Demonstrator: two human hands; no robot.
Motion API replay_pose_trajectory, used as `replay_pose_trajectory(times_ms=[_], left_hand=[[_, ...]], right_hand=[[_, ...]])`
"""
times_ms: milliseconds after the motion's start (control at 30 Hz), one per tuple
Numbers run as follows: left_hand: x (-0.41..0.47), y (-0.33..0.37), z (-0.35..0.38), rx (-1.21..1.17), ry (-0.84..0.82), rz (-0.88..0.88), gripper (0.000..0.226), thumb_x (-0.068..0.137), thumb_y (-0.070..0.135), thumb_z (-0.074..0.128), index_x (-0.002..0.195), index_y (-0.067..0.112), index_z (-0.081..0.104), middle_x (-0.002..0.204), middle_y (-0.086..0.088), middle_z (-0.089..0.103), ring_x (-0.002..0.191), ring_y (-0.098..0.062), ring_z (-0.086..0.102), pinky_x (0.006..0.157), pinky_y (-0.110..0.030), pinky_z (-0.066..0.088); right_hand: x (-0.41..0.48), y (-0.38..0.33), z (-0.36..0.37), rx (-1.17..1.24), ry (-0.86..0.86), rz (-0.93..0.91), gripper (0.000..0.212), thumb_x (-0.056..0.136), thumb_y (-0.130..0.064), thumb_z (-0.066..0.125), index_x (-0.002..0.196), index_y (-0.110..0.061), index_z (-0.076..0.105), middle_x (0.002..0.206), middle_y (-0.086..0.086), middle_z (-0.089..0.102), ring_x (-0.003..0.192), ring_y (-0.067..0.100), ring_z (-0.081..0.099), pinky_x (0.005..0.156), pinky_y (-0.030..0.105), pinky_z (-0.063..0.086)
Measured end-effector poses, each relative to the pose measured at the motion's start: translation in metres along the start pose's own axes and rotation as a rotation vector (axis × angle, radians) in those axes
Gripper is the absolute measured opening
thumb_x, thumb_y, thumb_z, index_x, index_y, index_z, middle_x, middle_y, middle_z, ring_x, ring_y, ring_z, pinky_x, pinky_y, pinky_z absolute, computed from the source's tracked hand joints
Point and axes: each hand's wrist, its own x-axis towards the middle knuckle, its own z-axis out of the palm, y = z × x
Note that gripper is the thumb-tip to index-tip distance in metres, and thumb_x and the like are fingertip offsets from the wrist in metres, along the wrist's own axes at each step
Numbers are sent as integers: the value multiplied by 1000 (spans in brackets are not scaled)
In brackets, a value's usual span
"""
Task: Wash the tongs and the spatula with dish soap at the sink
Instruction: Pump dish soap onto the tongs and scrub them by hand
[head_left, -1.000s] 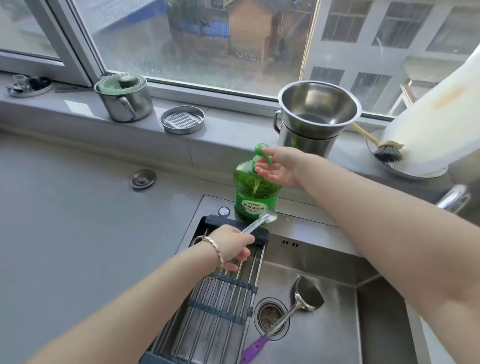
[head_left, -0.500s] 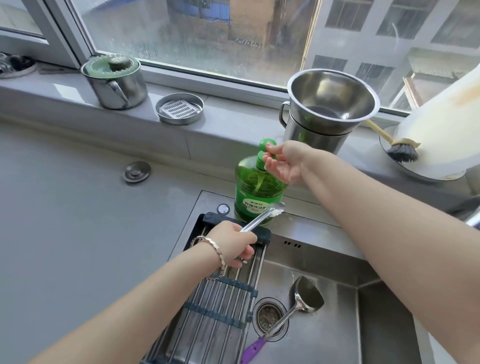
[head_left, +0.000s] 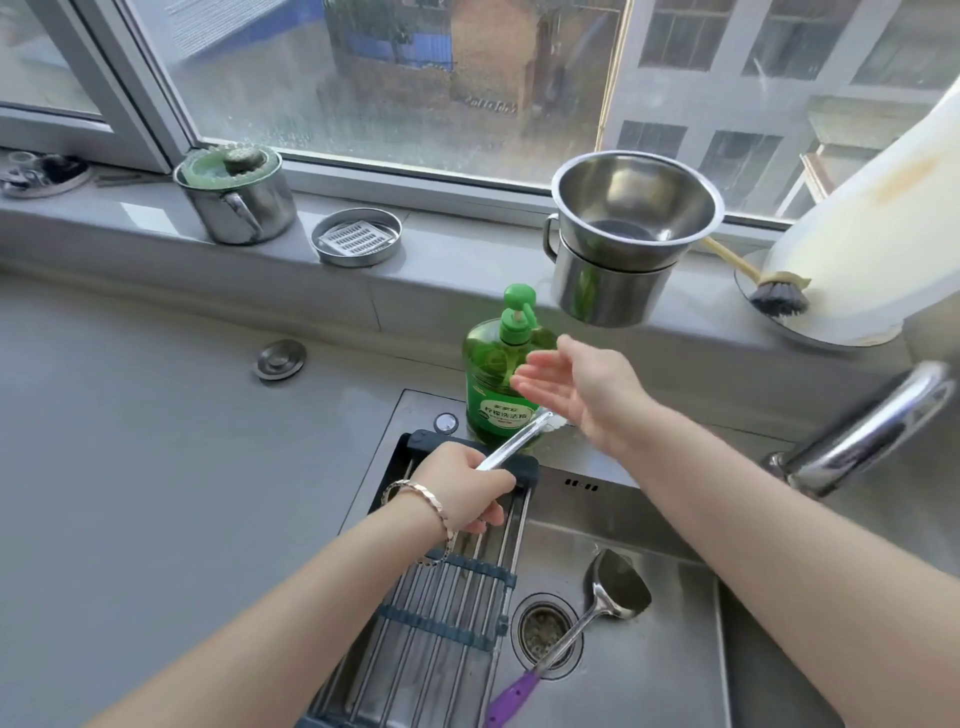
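My left hand grips the metal tongs over the back left corner of the sink, their tips pointing up toward the soap bottle's base. The green dish soap bottle with a pump top stands on the sink's back ledge. Just to the right of the bottle, my right hand hovers with fingers straight and palm up, holding nothing. The steel spatula with a purple handle lies in the sink basin, its shaft crossing the drain.
A roll-up drying rack spans the sink's left side. The faucet arches in from the right. On the windowsill stand a lidded steel pot, a round strainer tray, stacked steel bowls and a dish brush. A drain plug lies on the grey counter.
My right hand has left the pump and dropped to the bottle's right side, fingers opened flat. The pump has risen back up. My left hand still holds the tongs in place.
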Motion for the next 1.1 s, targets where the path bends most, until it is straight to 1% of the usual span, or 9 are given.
replay_pose_trajectory(times_ms=[100,233,333,433,600,733,867,1033,1100], left_hand=[[-12,8,14,84,20,79,21,86,8,55,66,9,53,54,-2,54,47,-11,55,54,-19,50],[-38,9,34,236,-4,195,34,78,4,59,53,20,43,50,5,44,44,-7,41,45,-17,38],[-53,6,48,282,-77,260,33,74,1,57,53,18,38,52,2,38,47,-12,36,52,-24,36],[-64,11,61,367,-140,309,5,83,5,57,80,9,59,70,-5,56,66,-17,53,64,-28,44],[-75,-4,70,223,-138,295,30,70,-4,58,54,16,41,53,1,39,46,-11,35,55,-26,37],[-85,2,77,236,-237,327,18,60,5,64,75,-2,60,66,-12,59,62,-18,57,61,-33,47],[-92,-4,74,172,-429,268,38,70,-13,62,66,17,40,60,6,41,50,-6,41,58,-20,43],[-101,1,83,242,-403,353,15,74,-7,68,84,1,60,76,-7,58,71,-15,56,75,-37,52],[-99,-4,82,160,-391,325,23,71,-5,72,71,8,52,64,-1,54,57,-10,50,65,-29,51]], right_hand=[[-56,55,-18,-650,-167,-576,40,101,-28,33,109,-4,64,116,7,64,110,11,56,105,27,40],[-71,87,-66,-1316,-338,-891,83,87,-69,8,147,-12,17,151,-9,13,141,0,3,116,21,-1],[-80,85,-90,-1377,-194,-862,98,79,-79,1,147,-10,13,153,-4,9,144,7,0,116,34,5],[-105,103,-85,-1463,-347,-1002,97,85,-73,6,146,1,21,154,9,16,145,17,7,117,32,4],[-114,88,-116,-1420,-145,-846,107,75,-82,-3,148,-6,18,156,2,7,144,8,-6,117,32,1],[-142,110,-100,-1536,-322,-972,97,86,-72,8,143,3,28,152,13,22,142,20,15,115,30,8],[-136,102,-129,-1423,-157,-859,107,75,-82,-2,148,-6,20,152,-1,6,144,10,2,116,31,6],[-165,118,-116,-1490,-359,-955,95,87,-70,13,142,6,29,152,14,19,143,19,12,116,28,8],[-160,111,-128,-1488,-237,-939,93,88,-70,10,142,4,32,151,14,23,143,21,16,116,28,6]])
